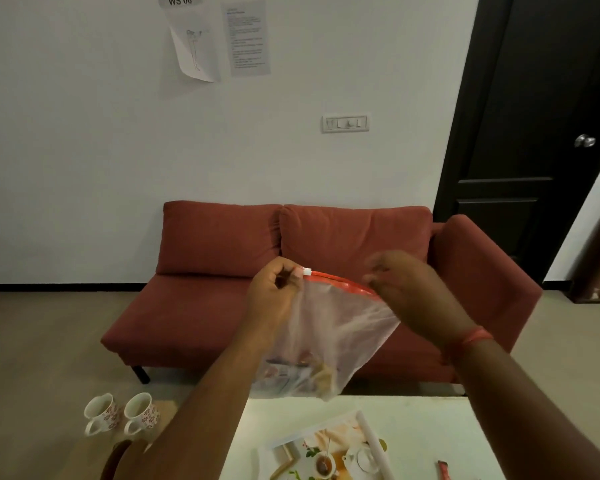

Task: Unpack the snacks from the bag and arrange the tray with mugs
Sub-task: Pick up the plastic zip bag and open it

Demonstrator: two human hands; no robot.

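Left hand [274, 289]: raised in front of the sofa [291, 271], grip pinched on the white slider [307, 271] at the left end of the bag's red zip strip [340, 284]
Right hand [406, 289]: blurred, at the right end of the zip strip; fingers loosely curled, cannot tell whether its grip holds the bag
Bag [333, 327]: clear plastic, hanging in the air between both hands, above the far edge of the tabletop [430, 431]
Snacks [302, 372]: bunched in the bag's bottom corner, kinds too blurred to tell
Tray [329, 452]: on the tabletop, near edge of view, printed with a tea picture
Mugs [122, 414]: two, white with red flowers, side by side on the floor left of the tabletop, well apart from the tray
Wrist: red thread [475, 337] on the right
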